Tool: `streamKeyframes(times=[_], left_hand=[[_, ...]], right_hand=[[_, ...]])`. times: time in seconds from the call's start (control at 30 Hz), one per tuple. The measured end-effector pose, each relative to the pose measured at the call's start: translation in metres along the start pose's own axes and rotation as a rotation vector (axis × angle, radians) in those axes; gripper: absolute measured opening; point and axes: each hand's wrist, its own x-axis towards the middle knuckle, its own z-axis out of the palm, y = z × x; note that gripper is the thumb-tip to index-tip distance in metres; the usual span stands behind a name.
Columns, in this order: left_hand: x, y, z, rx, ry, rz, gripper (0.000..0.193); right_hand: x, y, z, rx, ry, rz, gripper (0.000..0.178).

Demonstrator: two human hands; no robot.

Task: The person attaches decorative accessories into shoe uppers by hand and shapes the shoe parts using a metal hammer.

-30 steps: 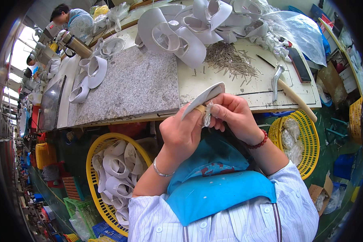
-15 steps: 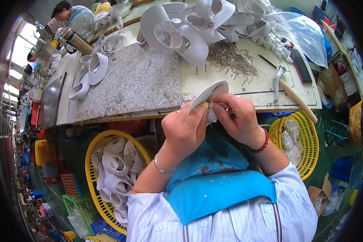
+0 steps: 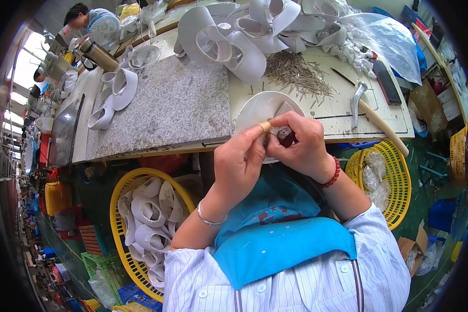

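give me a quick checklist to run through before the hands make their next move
1. White curved piece in hand: ok, the left hand holds it near its lower edge.
2. Right hand at the same piece: ok, its fingers are on the near side.
3. Crumpled clear film pinched securely: cannot tell, the fingers partly hide it.
4. Hammer wholly on the workbench: not ok, its handle end juts past the near edge.
5. Thin grey-brown strips gathered tidily: not ok, they lie in a loose heap with strays around it.
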Motion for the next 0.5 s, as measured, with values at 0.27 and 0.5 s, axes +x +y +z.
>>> streamKeyframes(times=[0.27, 0.5], left_hand=[[0.004, 0.019, 0.018, -0.585, 0.378, -0.322, 0.026], [-0.008, 0.001, 0.010, -0.541, 0.171, -0.362, 0.017]], right_hand=[[0.002, -0.003, 0.002, -0.153, 0.042, -0.058, 0.020], [0.007, -0.007, 0.004, -0.302, 0.019, -0.137, 0.016]])
